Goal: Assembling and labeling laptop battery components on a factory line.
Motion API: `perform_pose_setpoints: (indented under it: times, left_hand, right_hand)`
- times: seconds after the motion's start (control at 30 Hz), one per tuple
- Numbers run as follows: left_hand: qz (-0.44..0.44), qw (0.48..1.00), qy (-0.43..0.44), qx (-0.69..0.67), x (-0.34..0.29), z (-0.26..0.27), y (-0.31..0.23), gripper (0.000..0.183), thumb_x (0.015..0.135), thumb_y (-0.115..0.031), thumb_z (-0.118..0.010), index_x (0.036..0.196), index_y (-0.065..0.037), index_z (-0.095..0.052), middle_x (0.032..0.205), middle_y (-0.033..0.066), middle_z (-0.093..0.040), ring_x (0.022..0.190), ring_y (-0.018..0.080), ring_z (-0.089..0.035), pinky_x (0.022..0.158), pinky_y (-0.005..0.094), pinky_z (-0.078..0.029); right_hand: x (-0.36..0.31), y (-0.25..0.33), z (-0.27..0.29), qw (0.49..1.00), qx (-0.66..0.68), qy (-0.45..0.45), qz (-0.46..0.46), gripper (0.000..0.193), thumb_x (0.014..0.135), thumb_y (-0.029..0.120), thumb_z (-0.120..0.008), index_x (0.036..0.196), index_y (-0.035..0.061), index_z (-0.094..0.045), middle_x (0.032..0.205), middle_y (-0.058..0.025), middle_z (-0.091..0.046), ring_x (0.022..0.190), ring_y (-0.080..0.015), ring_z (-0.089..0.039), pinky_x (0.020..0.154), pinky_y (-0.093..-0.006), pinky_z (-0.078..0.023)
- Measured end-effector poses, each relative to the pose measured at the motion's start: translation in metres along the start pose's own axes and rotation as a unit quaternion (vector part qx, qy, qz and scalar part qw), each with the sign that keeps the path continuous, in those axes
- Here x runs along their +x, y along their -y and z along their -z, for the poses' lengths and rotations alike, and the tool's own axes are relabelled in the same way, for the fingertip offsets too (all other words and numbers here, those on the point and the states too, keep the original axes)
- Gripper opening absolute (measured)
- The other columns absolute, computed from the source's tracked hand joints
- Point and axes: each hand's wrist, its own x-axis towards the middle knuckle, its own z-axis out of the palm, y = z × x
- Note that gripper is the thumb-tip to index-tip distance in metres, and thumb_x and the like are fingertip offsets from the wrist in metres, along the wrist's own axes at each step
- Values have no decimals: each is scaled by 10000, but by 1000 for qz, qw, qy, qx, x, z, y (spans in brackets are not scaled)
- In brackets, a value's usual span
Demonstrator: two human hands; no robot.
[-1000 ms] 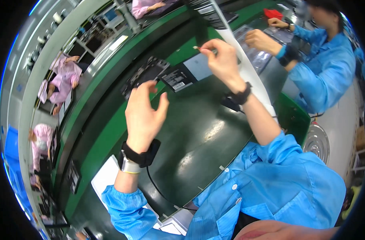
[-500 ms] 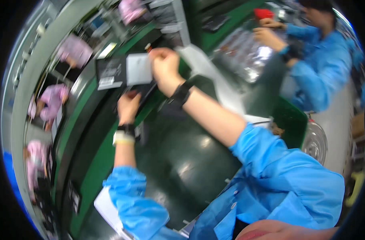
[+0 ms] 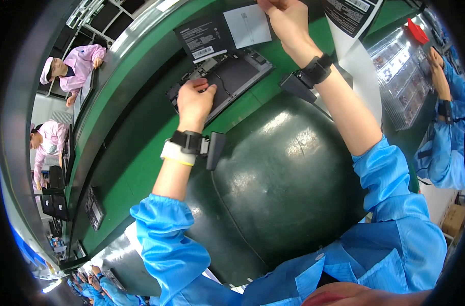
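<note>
A laptop base [image 3: 242, 76] lies with its inside exposed, boards and a thin black cable showing. My left hand [image 3: 195, 102] rests over its left part, fingers loosely bent, the thumb a little apart and nothing visible between them. Along the base's far side is a flat battery pack with a printed black section [image 3: 204, 38] and a pale grey section [image 3: 248, 26]. At the pack's right upper corner, my right hand [image 3: 288, 23] is closed on it; the fingertips are partly cut off by the picture's upper edge. Both wrists wear black straps with small devices.
A black-labelled panel [image 3: 352, 15] and a curling white sheet [image 3: 360, 76] are right of my right forearm. Beyond sits a clear parts tray [image 3: 400, 76] beside a blue-sleeved co-worker. Another dark part [image 3: 93, 209] lies at left. People in pink work across the line.
The view has shifted and sharpened, showing the laptop base more clearly. My right hand stays at the battery pack's right edge, now by its upper corner. My left hand stays over the base.
</note>
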Motion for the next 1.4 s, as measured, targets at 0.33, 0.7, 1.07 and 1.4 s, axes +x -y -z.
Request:
perform_pose_setpoints:
  times: [0.33, 0.7, 1.07, 1.4]
  left_hand:
    - [146, 977, 130, -81, -11, -25, -63, 420, 899, -156, -773, 1234, 73, -665, 904, 46, -708, 639, 79, -579, 547, 234, -415]
    - [108, 994, 33, 10, 0, -44, -68, 327, 878, -133, -788, 1126, 56, -691, 912, 86, -703, 777, 157, -675, 660, 284, -562]
    - [-26, 997, 13, -70, -19, -4, -65, 158, 948, -56, -684, 1068, 46, -703, 933, 94, -793, 758, 111, -725, 677, 233, -581]
    - [-155, 984, 23, 81, -34, 39, -60, 372, 853, -175, -818, 1147, 24, -705, 1062, 117, -769, 948, 200, -724, 846, 318, -570]
  right_hand:
    - [12, -26, 18, 998, -20, -32, -41, 120, 892, 31, -687, 919, -66, -751, 791, -115, -737, 712, -157, -649, 652, -320, -502]
    - [24, -35, 28, 996, -72, -50, -27, 116, 864, 56, -728, 919, -38, -766, 800, -154, -754, 738, -199, -710, 686, -339, -534]
    - [6, -32, 19, 971, -109, 215, -2, 123, 851, 52, -686, 906, -20, -769, 854, -190, -756, 805, -282, -744, 751, -371, -560]
    - [-26, -37, -9, 925, -158, 327, 109, 174, 842, 132, -715, 897, -27, -761, 870, -221, -735, 836, -363, -733, 763, -404, -567]
